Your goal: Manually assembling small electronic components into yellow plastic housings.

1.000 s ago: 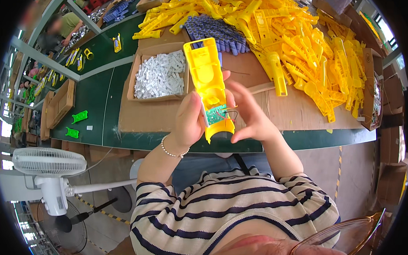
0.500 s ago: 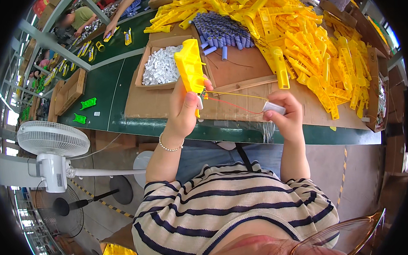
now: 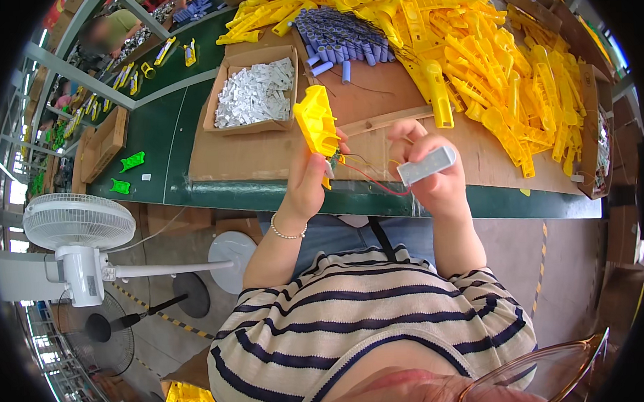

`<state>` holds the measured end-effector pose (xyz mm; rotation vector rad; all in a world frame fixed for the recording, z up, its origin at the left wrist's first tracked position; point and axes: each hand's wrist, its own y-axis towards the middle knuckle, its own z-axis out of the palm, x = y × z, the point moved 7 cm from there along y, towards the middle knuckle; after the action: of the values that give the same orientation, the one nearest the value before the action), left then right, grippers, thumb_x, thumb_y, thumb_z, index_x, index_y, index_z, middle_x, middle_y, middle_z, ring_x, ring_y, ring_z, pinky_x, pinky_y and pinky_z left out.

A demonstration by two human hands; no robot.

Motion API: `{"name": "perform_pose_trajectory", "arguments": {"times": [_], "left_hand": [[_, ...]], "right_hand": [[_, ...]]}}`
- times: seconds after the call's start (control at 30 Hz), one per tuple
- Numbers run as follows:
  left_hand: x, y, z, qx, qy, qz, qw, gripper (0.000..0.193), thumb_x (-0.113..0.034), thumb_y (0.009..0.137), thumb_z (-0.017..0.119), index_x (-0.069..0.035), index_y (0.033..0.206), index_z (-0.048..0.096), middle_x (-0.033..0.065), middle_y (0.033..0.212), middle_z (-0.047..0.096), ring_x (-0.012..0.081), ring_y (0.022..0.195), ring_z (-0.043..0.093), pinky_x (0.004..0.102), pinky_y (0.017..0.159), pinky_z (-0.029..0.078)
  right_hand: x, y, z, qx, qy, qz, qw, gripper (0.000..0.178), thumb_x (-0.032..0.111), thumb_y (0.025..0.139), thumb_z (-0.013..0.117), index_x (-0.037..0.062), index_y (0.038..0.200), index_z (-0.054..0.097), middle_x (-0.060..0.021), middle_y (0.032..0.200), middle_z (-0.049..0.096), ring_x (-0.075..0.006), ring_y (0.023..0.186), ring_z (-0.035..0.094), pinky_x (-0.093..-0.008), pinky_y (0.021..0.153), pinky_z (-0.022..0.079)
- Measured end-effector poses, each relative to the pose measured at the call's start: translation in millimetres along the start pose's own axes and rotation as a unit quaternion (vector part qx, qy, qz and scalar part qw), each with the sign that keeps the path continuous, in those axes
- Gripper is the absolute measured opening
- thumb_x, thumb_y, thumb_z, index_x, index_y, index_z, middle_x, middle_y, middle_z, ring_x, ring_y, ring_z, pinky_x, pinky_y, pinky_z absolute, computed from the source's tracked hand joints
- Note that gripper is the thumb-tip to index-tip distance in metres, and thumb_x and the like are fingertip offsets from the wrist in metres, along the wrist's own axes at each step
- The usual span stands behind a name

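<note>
My left hand (image 3: 309,186) is closed around a yellow plastic housing (image 3: 316,122), held upright and slightly tilted over the table's near edge. A small circuit piece with thin wires (image 3: 367,177) pokes out by the fingers; a red one runs across toward my right hand. In my right hand (image 3: 435,186) a flat, whitish rectangular panel (image 3: 427,165) is gripped, its broad face turned up. Fingers hide where the wires end on that side.
A cardboard box of small white parts (image 3: 256,93) stands behind my left hand. Beyond lie stacked purple cylindrical cells (image 3: 345,41) and a big heap of yellow housings (image 3: 466,75). A wooden strip (image 3: 390,119) lies on the cardboard. Green pieces (image 3: 132,161) and a white fan (image 3: 79,220) are at left.
The white panel has turned from edge-on to face-up in my right hand. My left hand has lowered the yellow housing and shifted right; the wires hang slacker.
</note>
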<state>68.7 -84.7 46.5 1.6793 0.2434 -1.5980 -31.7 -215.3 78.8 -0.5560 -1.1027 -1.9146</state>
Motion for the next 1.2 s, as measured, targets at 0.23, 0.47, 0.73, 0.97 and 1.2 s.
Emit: {"name": "perform_pose_trajectory", "arguments": {"times": [0.23, 0.47, 0.73, 0.97, 1.2], "left_hand": [[33, -19, 6, 0.012, -0.007, -0.053, 0.999, 0.048, -0.039, 0.097, 0.034, 0.0, 0.124, 0.042, 0.0098, 0.11, 0.053, 0.016, 0.094, 0.052, 0.0301, 0.086, 0.04], [36, -21, 8, 0.049, 0.07, -0.074, 0.994, 0.046, -0.033, 0.096, 0.039, 0.001, 0.128, 0.04, 0.0074, 0.105, 0.055, 0.0147, 0.092, 0.052, 0.0269, 0.08, 0.042], [39, -24, 27, 0.142, 0.068, -0.082, 0.984, 0.05, -0.035, 0.095, 0.041, 0.001, 0.13, 0.04, 0.0084, 0.103, 0.057, 0.018, 0.094, 0.054, 0.0286, 0.083, 0.042], [39, -30, 32, 0.151, 0.008, -0.112, 0.982, 0.048, -0.037, 0.094, 0.041, 0.0, 0.123, 0.045, 0.0065, 0.096, 0.057, 0.013, 0.082, 0.051, 0.0258, 0.075, 0.043], [38, -38, 36, 0.177, -0.072, -0.17, 0.967, 0.047, -0.043, 0.094, 0.04, 0.0, 0.109, 0.052, 0.0048, 0.087, 0.058, 0.009, 0.072, 0.052, 0.0199, 0.061, 0.04]], "right_hand": [[-16, -7, -13, -0.042, -0.085, 0.12, 0.988, 0.032, 0.029, 0.085, 0.065, 0.0017, 0.099, 0.056, 0.0001, 0.073, 0.058, -0.0042, 0.055, 0.046, -0.016, 0.05, 0.036], [-23, -1, -12, -0.108, -0.161, 0.291, 0.937, 0.022, 0.018, 0.09, 0.058, 0.0023, 0.105, 0.054, 0.0003, 0.075, 0.056, -0.0024, 0.057, 0.045, -0.0152, 0.05, 0.035], [-33, -4, -29, -0.13, -0.026, 0.25, 0.959, 0.014, 0.014, 0.09, 0.057, 0.0043, 0.097, 0.05, -0.0037, 0.083, 0.06, -0.0024, 0.061, 0.046, -0.0153, 0.054, 0.041], [-7, 2, -26, -0.124, -0.349, 0.19, 0.909, 0.022, 0.006, 0.082, 0.063, 0.0021, 0.102, 0.056, -0.0065, 0.092, 0.063, -0.0096, 0.071, 0.056, -0.0211, 0.065, 0.045], [-12, 12, -14, 0.034, -0.344, 0.038, 0.938, 0.027, 0.013, 0.084, 0.061, -0.0018, 0.107, 0.06, -0.0127, 0.104, 0.062, -0.0254, 0.105, 0.055, -0.0329, 0.087, 0.044]]}}
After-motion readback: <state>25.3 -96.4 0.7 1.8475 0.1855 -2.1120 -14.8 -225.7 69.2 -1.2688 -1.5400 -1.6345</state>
